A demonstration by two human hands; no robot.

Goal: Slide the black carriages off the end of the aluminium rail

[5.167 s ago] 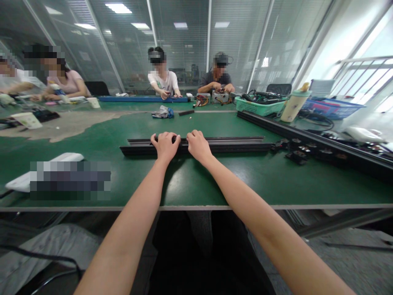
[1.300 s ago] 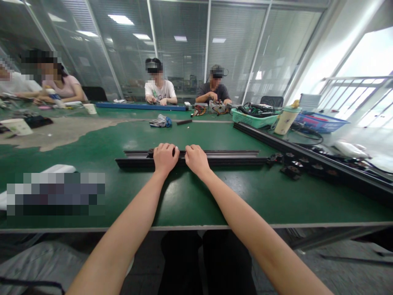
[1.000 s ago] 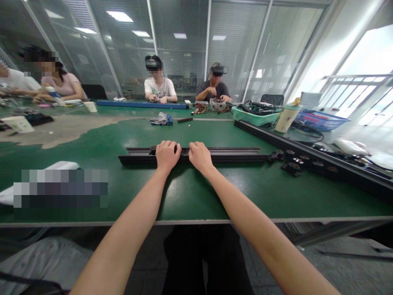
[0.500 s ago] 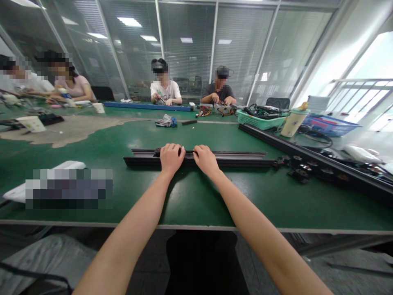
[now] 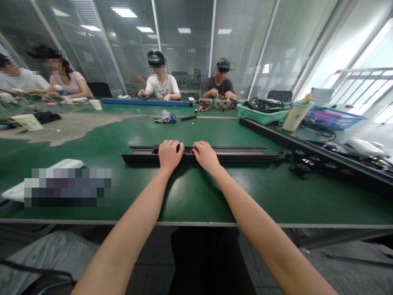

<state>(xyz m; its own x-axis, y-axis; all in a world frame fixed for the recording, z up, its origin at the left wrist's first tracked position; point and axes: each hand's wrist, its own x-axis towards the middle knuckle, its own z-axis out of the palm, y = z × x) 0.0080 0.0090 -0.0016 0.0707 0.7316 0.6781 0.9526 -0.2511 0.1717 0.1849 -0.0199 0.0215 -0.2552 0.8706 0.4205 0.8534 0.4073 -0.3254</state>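
A long black metal rail (image 5: 245,158) with an open channel lies crosswise on the green table before me. My left hand (image 5: 170,155) is closed over the rail left of its middle, fingers curled over the far side. A small dark piece (image 5: 156,148) shows in the channel beside that hand, mostly hidden by it. My right hand (image 5: 205,155) grips the same rail just right of the middle, its thumb and fingers bent over the channel. A short gap separates the two hands. What lies under the fingers cannot be seen.
Several black parts (image 5: 302,166) lie off the rail's right end, beside a longer black rail (image 5: 285,141). Behind are a green basket (image 5: 260,114), a tumbler (image 5: 297,116) and a crumpled cloth (image 5: 165,117). A white object (image 5: 67,164) lies left. Co-workers sit across the table.
The view has shifted slightly. Both hands stay on the rail in nearly the same places. A co-worker opposite has moved one hand outward to the left.
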